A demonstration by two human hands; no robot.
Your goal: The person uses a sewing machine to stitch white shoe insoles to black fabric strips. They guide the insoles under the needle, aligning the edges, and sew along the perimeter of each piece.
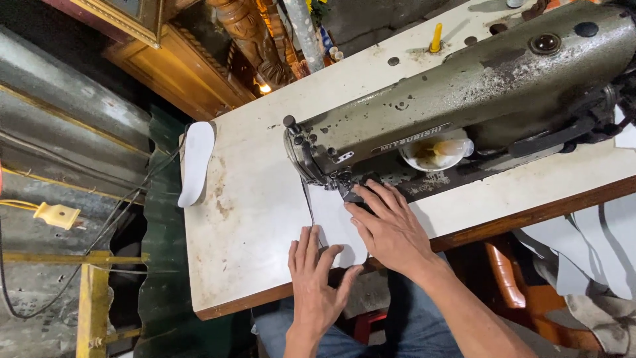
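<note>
Under the needle of the worn olive-green metal sewing machine (pixel 464 79): flat white fabric piece (pixel 334 222), spread on the stained white bench (pixel 245 219). Left hand (pixel 313 278) pressed flat, fingers released, on the piece's near edge. Right hand (pixel 391 229) open, fingertips pinning the piece beside the needle. White shoe insole (pixel 197 162) far left of the machine.

Left hand (pixel 313 275): palm down, flat, fingers together and pointing far, thumb splayed right; wrist straight, forearm runs in from the near edge. Right hand (pixel 389 229): palm down, just right of and slightly farther than the left, fingers spread and extended far-left, fingertips (pixel 361 192) pressing down. Right forearm bare, angled in from near right. The two hands lie close, left thumb near the right hand's heel.
</note>
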